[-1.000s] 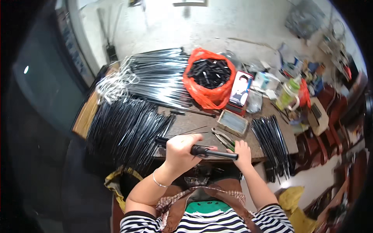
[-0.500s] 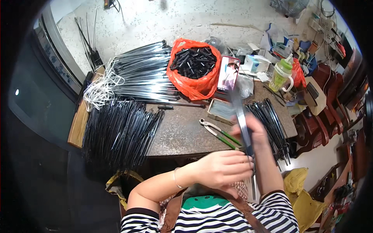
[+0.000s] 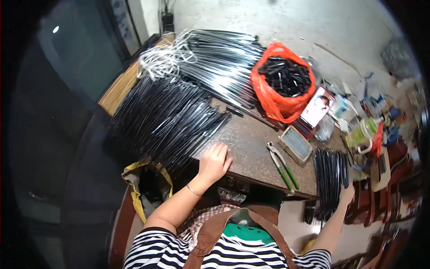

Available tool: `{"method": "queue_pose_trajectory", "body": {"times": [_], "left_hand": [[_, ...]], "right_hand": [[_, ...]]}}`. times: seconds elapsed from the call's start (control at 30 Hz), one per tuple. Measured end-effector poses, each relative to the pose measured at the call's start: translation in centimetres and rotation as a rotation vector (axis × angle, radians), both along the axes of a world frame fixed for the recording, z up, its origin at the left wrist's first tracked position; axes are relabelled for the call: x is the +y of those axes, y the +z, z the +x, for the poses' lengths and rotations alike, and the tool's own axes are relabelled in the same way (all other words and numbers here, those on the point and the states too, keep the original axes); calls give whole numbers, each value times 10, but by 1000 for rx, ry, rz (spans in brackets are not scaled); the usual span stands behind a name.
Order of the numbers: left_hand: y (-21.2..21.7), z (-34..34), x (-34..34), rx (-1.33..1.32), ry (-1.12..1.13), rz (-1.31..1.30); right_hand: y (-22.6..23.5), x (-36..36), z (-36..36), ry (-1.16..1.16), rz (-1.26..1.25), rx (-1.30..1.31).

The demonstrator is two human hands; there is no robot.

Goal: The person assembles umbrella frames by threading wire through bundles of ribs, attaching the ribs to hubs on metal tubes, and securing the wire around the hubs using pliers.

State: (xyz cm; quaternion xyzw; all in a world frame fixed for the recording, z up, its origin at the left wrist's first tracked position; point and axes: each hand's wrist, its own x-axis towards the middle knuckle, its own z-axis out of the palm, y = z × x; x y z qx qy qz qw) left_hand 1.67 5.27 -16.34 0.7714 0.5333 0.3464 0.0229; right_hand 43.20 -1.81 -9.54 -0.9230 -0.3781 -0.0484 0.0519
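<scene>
The right hand (image 3: 346,195), arm (image 3: 329,229) outstretched, touched the rods (image 3: 330,174) at the table's (image 3: 251,152) right edge, its grip I couldn't tell; the left hand (image 3: 215,162) lay empty, loosely spread, at the near edge.

On the table (image 3: 244,148), the larger rod pile (image 3: 170,121) lies at front left, the long rods (image 3: 219,67) behind it, cord (image 3: 165,58) over their left end. Right of these stands the plastic bag (image 3: 282,107) holding short tubes (image 3: 289,77); the phone (image 3: 318,107) is just right of the bag. The pincers (image 3: 281,171) lie left of the smaller rod bundle (image 3: 331,175).
</scene>
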Motion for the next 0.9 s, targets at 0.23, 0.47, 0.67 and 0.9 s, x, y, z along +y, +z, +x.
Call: {"method": "queue_pose_trajectory", "body": {"times": [0.23,0.47,0.67,0.9], "left_hand": [[-12,-21,35,144,277,-46],[4,-21,63,321,683,-57],[43,8,78,420,587,-87],[63,18,68,138,554,155]], "right_hand": [[0,27,-25,263,245,-203],[18,73,-97,790,515,-3],[-10,72,-117,1148,468,107],[-22,60,-98,1028,408,287]]}}
